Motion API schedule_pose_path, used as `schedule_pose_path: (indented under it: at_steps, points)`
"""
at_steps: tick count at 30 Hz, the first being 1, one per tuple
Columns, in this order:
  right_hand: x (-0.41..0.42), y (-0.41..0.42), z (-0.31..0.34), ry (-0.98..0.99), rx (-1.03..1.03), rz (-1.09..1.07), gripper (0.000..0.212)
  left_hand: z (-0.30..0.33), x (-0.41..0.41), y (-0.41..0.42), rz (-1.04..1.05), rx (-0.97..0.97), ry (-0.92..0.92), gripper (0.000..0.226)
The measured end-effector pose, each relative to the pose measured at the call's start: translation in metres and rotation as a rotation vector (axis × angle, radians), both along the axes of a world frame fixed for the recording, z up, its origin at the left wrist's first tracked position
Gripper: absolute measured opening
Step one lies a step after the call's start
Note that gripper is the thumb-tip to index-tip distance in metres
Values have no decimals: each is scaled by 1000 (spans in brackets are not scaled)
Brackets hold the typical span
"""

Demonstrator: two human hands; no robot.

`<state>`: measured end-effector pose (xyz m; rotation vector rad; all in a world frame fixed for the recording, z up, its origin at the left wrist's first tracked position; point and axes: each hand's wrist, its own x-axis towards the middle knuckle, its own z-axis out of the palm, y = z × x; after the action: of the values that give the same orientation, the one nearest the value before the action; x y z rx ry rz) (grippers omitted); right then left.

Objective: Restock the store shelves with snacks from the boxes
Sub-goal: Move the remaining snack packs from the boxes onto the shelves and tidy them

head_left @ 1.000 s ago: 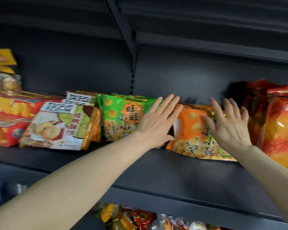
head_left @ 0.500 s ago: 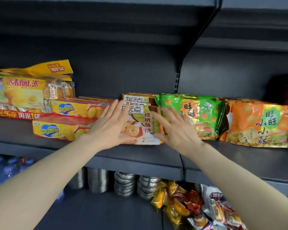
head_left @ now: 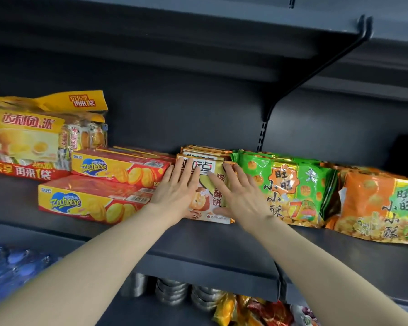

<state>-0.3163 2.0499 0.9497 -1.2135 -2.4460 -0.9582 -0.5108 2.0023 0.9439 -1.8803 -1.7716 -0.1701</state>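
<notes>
A stack of walnut-cookie packs [head_left: 206, 196] lies on the dark shelf [head_left: 198, 241] in the middle of the head view. My left hand [head_left: 174, 189] rests flat on the top pack's left half, fingers straight. My right hand [head_left: 238, 191] lies flat on its right half, thumb at the pack's front edge. Left of the stack sit two red-and-yellow Zecheese boxes [head_left: 92, 201]. Right of it lie green snack bags [head_left: 290, 189] and orange snack bags [head_left: 382, 205].
Yellow cake bags [head_left: 33, 137] fill the shelf's far left. A shelf bracket [head_left: 316, 69] slants down from the upper shelf. Below are blue water bottles [head_left: 7, 271], metal tins [head_left: 174, 292] and mixed snack bags [head_left: 252, 311].
Both hands have moved left along the shelf from the green and orange bags to the cookie stack, and now lie flat on it. The view has swung left with them.
</notes>
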Motion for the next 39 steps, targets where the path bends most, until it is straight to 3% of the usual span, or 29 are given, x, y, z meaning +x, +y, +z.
schedule_pose_path:
  at_steps: [7, 9, 12, 15, 21, 24, 27, 30, 34, 36, 39]
  points:
    - [-18, 21, 10, 10, 34, -70, 113, 5, 4, 27, 76, 102, -5, 130]
    - [-17, 22, 19, 51, 72, -14, 98, 7, 1, 27, 61, 87, -20, 133]
    - [-13, 34, 48, 291, 237, 126, 50, 12, -3, 22, 6, 62, -27, 141]
    - [-20, 52, 87, 352, 9, -15, 47, 16, 1, 19, -36, 62, -42, 146]
    - [-56, 99, 110, 257, -558, -167, 60, 12, 2, 28, -2, 105, -80, 143]
    - [-57, 98, 119, 196, -623, -83, 42, 9, 2, 29, -13, 156, -79, 145]
    - [-44, 98, 127, 282, -653, 31, 35, 3, 3, 28, -17, 253, -31, 151]
    - [-36, 98, 126, 271, -701, 44, 32, 5, 4, 35, 17, 225, -44, 149]
    - [-37, 85, 123, 345, -554, 76, 41, 11, 7, 42, 63, 181, -72, 148]
    - [-36, 67, 113, 376, -365, 140, 43, 12, 8, 39, 47, 168, -75, 146]
    - [-25, 42, 79, 212, -32, 124, 57, 18, 4, 31, 31, 165, -99, 139]
